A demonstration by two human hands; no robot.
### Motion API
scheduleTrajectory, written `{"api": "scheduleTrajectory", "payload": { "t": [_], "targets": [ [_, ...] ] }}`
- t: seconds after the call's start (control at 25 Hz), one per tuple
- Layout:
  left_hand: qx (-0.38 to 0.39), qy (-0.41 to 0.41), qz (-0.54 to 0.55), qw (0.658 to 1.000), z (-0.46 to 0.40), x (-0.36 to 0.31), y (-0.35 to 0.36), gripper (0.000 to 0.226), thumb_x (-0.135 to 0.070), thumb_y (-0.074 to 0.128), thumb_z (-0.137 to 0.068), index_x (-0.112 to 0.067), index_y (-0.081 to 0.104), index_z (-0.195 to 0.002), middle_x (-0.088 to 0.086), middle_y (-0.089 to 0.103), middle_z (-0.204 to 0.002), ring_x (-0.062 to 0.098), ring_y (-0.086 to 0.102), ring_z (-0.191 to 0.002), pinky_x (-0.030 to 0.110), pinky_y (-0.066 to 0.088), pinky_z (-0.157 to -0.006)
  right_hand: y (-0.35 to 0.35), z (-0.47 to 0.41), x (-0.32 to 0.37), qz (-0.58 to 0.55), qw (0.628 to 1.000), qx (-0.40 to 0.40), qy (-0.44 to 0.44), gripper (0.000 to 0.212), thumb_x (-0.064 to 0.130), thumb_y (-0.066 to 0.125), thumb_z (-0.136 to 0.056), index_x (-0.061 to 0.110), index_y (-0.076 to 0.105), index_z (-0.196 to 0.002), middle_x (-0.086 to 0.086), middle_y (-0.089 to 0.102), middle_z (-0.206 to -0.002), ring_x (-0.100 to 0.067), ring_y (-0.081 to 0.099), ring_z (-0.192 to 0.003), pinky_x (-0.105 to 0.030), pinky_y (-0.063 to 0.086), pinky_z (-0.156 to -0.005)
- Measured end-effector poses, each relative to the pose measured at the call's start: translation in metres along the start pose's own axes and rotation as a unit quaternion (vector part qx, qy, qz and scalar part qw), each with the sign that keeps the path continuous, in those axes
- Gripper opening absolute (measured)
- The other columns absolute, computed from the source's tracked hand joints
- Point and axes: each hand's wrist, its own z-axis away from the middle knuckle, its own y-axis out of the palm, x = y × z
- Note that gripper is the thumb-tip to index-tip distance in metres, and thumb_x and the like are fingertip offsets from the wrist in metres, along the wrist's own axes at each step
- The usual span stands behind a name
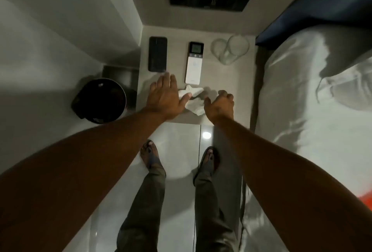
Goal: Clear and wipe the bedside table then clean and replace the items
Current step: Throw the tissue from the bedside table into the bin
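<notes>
Bedside table [225, 78], seen from the head camera, sits straight ahead of me, wedged between the wall on the left and the bed [302, 110] on the right. A crumpled white tissue [194, 100] lies at its near edge, between my two hands. My left hand [165, 98] is flat, palm down, fingers spread wide; its thumb tip touches the left side of the tissue, while the other fingers reach past it toward a black phone [158, 54] at the far left of the tabletop. My right hand [220, 104] hovers just right of the tissue with fingers loosely curled and nothing pinched; I cannot tell whether its thumb touches the paper. A white remote [194, 64] lies just beyond the tissue, mid-table. Two clear glasses [229, 49] stand side by side at the far right corner. On the floor left of the table stands a dark bin [100, 100].
</notes>
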Motion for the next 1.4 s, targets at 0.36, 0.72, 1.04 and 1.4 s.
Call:
{"api": "scheduleTrajectory", "payload": {
  "t": [0.36, 0.72, 1.04, 1.4],
  "targets": [
    [0.008, -0.094, 0.277, 0.956, -0.051, 0.011, 0.056, 0.036, -0.02, 0.072, -0.087, -0.001, 0.066, -0.116, 0.02, 0.071, -0.118, 0.034, 0.066, -0.11, 0.035, 0.051, -0.092, 0.036, -0.06, -0.006, -0.075, 0.996, -0.011, 0.051, 0.029, 0.03, 0.065, -0.09, 0.011, 0.074, -0.109, -0.011, 0.074, -0.112, -0.03, 0.068, -0.107, -0.032, 0.054, -0.097],
    [0.015, -0.156, 0.422, 0.893, -0.078, 0.027, 0.076, 0.025, -0.01, 0.074, -0.085, -0.007, 0.074, -0.11, 0.014, 0.075, -0.112, 0.027, 0.071, -0.102, 0.03, 0.056, -0.091, 0.048, -0.083, 0.015, -0.107, 0.994, 0.011, 0.032, 0.026, 0.012, 0.078, -0.08, 0.032, 0.071, -0.066, 0.0, 0.078, -0.09, -0.019, 0.074, -0.083, -0.024, 0.06, -0.079],
    [-0.062, -0.207, 0.525, 0.823, -0.009, 0.135, 0.04, 0.02, -0.01, 0.071, -0.088, -0.004, 0.073, -0.106, 0.018, 0.074, -0.096, 0.022, 0.069, -0.079, 0.035, 0.058, -0.079, 0.113, -0.039, 0.095, -0.222, 0.967, 0.128, 0.007, 0.013, 0.007, 0.082, -0.08, 0.019, 0.076, -0.081, 0.0, 0.073, -0.085, -0.018, 0.073, -0.082, -0.027, 0.063, -0.075],
    [-0.084, -0.382, 0.506, 0.769, 0.026, 0.304, 0.039, 0.034, -0.011, 0.077, -0.082, 0.0, 0.068, -0.113, 0.019, 0.072, -0.097, 0.031, 0.07, -0.09, 0.044, 0.059, -0.091, 0.253, -0.002, 0.206, -0.129, 0.958, 0.246, -0.07, 0.019, 0.013, 0.074, -0.085, 0.015, 0.078, -0.104, -0.006, 0.076, -0.108, -0.022, 0.072, -0.099, -0.029, 0.059, -0.087]
  ]
}}
